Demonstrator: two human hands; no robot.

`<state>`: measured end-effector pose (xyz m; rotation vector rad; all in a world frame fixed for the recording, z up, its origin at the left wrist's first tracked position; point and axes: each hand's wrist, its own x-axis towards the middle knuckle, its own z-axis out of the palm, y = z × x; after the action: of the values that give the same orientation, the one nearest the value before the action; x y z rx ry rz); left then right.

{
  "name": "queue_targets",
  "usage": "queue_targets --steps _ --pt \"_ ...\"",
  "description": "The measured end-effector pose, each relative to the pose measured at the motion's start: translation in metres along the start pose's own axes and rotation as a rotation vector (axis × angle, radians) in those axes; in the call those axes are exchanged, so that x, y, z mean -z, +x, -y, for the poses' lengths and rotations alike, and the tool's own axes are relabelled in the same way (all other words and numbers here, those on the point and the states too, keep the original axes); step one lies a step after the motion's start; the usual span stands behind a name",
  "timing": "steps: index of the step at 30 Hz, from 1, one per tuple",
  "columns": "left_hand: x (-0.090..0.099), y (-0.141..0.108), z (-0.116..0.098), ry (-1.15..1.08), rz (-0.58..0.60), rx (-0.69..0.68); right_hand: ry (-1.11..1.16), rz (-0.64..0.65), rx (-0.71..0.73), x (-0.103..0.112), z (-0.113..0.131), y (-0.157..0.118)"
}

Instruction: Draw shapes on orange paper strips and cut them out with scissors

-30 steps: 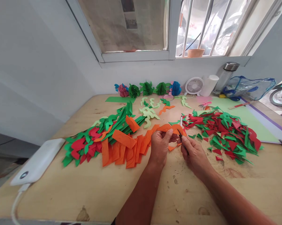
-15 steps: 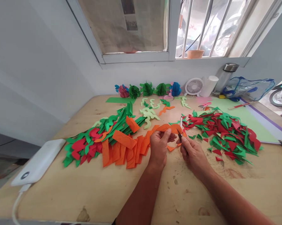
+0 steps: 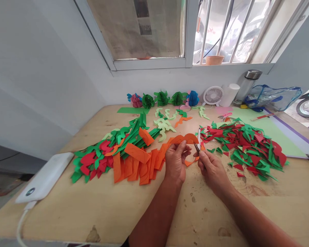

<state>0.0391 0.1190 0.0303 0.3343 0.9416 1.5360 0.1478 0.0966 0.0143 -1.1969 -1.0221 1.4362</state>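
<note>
My left hand (image 3: 175,160) pinches an orange paper piece (image 3: 190,138) with a wavy, scalloped upper edge, held just above the table. In my right hand (image 3: 213,168) is a pair of small scissors (image 3: 196,147), its blades against the right end of that paper. The fingers cover the scissors' handles. To the left of my left hand lies a row of overlapping orange paper strips (image 3: 144,168), some with drawn curved lines. Behind my right hand a white pen (image 3: 199,137) lies on the table, partly hidden.
Green and red cut shapes (image 3: 93,161) lie on the left; a heap of red and green scraps (image 3: 254,147) is on the right. Folded paper figures (image 3: 162,98), a small fan (image 3: 213,95) and a bottle (image 3: 247,87) line the wall. A white power bank (image 3: 45,176) sits at the left edge.
The scissor blades have shifted slightly on the orange paper, and its scalloped end is tilted a little differently. Both hands stay in nearly the same place.
</note>
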Motion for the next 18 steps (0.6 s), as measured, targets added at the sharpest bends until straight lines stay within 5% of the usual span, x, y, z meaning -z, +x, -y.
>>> queue_targets --steps 13,18 --pt "-0.0050 -0.0078 0.0032 0.064 0.131 0.099 -0.020 -0.086 0.070 0.0012 0.0076 0.0006" --pt "-0.0041 -0.0050 0.0019 0.001 0.053 0.064 -0.032 -0.071 0.055 0.0031 0.0081 0.0003"
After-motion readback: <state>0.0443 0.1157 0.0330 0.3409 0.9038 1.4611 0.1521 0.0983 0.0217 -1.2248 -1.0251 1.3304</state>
